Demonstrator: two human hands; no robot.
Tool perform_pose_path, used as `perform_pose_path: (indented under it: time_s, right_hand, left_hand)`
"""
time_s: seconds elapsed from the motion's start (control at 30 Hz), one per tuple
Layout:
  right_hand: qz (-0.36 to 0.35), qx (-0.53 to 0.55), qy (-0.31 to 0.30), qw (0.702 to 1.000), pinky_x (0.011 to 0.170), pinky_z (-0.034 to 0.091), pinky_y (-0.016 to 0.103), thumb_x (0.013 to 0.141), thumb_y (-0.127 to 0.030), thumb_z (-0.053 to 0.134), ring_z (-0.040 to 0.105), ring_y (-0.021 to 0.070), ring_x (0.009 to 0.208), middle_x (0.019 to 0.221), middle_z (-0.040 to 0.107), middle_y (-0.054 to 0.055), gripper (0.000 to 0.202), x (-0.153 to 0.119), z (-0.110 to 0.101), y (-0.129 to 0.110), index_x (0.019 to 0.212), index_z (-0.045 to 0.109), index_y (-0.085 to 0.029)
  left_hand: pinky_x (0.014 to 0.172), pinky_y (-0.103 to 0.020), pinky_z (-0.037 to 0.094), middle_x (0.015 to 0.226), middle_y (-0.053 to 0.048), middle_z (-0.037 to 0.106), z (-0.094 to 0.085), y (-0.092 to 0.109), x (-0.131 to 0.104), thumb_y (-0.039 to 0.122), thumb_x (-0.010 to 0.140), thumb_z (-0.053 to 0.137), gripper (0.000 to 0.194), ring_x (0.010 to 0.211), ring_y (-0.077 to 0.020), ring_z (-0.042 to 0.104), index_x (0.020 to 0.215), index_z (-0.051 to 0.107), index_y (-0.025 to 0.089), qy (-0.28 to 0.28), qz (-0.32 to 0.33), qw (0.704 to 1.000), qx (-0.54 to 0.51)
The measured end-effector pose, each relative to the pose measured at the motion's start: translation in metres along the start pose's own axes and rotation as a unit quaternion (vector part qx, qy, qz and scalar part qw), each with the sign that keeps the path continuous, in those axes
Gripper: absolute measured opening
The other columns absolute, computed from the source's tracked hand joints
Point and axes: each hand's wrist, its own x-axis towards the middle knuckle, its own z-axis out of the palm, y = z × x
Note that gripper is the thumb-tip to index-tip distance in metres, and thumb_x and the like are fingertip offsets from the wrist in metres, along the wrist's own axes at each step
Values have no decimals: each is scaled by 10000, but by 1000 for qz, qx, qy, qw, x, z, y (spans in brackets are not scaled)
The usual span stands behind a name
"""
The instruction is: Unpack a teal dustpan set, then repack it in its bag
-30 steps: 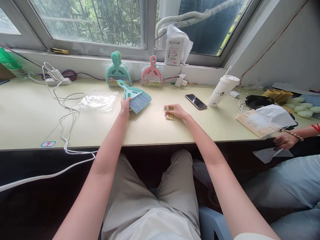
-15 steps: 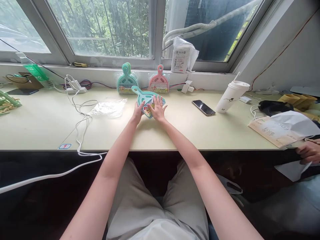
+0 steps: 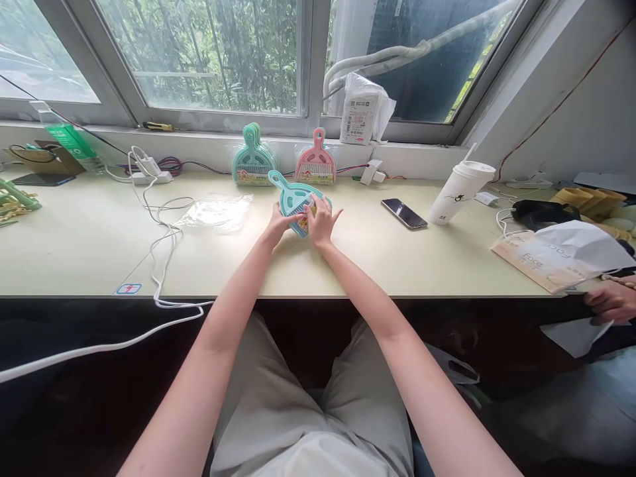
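Nearest the viewer, the person's grey trousers (image 3: 278,384) lie below the front edge of a pale yellow table (image 3: 387,271); a white cable (image 3: 104,349) runs in from the left and up over that edge, beside a small sticker (image 3: 129,289). At far right, near the same edge, a co-worker's hand (image 3: 613,301) holds a white sheet (image 3: 569,336), close to a tissue pack (image 3: 531,257). Over the middle of the table, a teal dustpan (image 3: 292,192) is tilted, its looped handle pointing up and to the left. The left hand (image 3: 278,224) is closed on its lower left side, thumb across the front; the right hand (image 3: 322,222) lies against the front with fingers bent and one finger extended outward, over a colourful printed label (image 3: 303,224); whether it pinches the label cannot be told. To the left lies a clear plastic wrapper (image 3: 217,212); to the right, a dark phone (image 3: 404,213) lies flat near a lidded white cup (image 3: 457,193). Farther back, teal dustpan sets (image 3: 252,158) and a pink dustpan set (image 3: 317,159) stand side by side against the wall beneath the sill, on which a wrapped package (image 3: 358,119) rests before the window (image 3: 213,59).
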Motion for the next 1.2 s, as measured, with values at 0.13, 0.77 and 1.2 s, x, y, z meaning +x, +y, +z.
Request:
perform_pose_path:
  time_s: [0.13,0.77,1.2]
  right_hand:
    - [-31,-8,5,999,1170,181,564,1025,-377,303,402,250,1376,1403,571,96,449,3,-9,-1,1409,507,-268]
    - [-95,-65,-36,993,1158,204,552,967,-297,482,495,271,1209,1163,632,110,225,24,-29,39,981,692,-217]
    - [253,466,-102,842,969,553,453,841,-367,679,654,213,1121,1160,681,78,432,14,-11,20,1221,520,-238]
  left_hand:
    - [992,-493,502,1200,-83,587,0,1,0,135,528,856,840,1228,-328,562,1260,456,229,-11,-8,1000,11]
    - [968,-456,540,1152,-86,671,-2,9,-6,203,585,786,698,1148,-318,632,1249,569,216,-119,17,992,23]
    - [997,-473,520,1138,-81,670,-4,10,-6,266,549,848,798,1147,-302,632,1275,519,224,-27,63,998,-1]
